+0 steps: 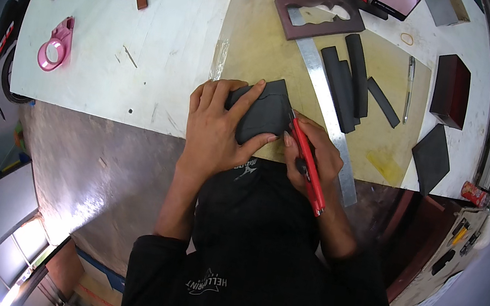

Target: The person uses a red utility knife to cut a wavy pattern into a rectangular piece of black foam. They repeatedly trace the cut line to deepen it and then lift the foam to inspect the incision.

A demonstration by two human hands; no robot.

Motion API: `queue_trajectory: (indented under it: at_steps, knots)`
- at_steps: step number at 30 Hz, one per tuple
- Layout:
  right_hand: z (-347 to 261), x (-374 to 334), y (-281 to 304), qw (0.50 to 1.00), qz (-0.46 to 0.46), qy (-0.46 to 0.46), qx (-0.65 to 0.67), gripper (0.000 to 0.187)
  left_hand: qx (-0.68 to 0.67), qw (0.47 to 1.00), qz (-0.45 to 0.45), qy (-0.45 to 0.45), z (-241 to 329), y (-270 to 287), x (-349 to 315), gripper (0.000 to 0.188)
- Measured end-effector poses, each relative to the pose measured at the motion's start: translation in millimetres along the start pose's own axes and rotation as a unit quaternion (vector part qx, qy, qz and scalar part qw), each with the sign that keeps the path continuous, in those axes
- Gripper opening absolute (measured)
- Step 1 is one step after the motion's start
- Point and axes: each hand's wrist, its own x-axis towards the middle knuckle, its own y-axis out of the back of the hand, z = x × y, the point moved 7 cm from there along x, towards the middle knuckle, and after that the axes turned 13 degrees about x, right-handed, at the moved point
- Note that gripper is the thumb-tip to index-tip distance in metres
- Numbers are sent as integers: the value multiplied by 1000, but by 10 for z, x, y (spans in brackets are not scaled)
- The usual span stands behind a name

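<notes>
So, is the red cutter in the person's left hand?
No, the right hand holds the red cutter, while the left hand holds the black piece.

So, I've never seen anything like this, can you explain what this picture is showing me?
There's no robot here: these are a person's bare hands, seen from above by a wide camera worn on the head, which bends straight edges. The left hand holds a dark piece, and the right hand holds a red cutter, its tip at that piece's edge. Beneath is a yellowish mat on a white table. A metal ruler crosses the mat, with black strips and a pen to its right.
</notes>
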Motion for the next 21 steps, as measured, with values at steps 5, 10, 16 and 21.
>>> queue_trajectory:
  at_steps: [5,10,16,21]
  knots:
    - [11,-2,-15,999,-12,-29,6,36,5,1000,-4,-1,-14,-12,10,78]
    - [-17,17,-14,999,-20,-5,-27,35,6,1000,-4,-5,-6,-5,27,82]
    - [-25,65,-19,999,-24,3,-40,34,4,1000,-13,-4,-17,-20,28,84]
    - [-73,159,-47,995,-56,19,-82,34,-1,1000,-16,-6,-30,-17,23,85]
